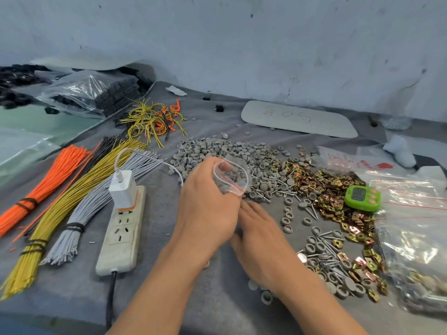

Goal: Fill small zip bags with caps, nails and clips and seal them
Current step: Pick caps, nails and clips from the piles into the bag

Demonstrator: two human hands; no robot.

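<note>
With the left hand point(208, 209), grips a small zip bag point(231, 177), fingers curled round its clear body and red-lined mouth spread open. Holds it raised in front of the near edge of the pile of grey caps point(217, 148), with a few of the same inside it. Holds the right hand point(258, 235) low, just beside and below the left, fingers straight, nothing in its grasp; cannot tell whether touching the surface. Works over a grey cloth point(193, 303) covering the table. At far left on it, three tied bundles side by side: orange wires point(48, 180), yellow wires point(55, 213), grey wires point(79, 213). At the right edge, large clear bags point(416, 238) partly filled with mixed hardware. To the right of the cap pile, brass-coloured clips point(321, 187) in a long heap, with nails point(326, 249) mixed between the two and strewn near the right forearm. Between the grey wires and the left forearm, a white power strip point(121, 240) with a white charger point(122, 189) plugged in at its far end. On the clip heap, against the clear bags, a small green timer point(362, 198).
</note>
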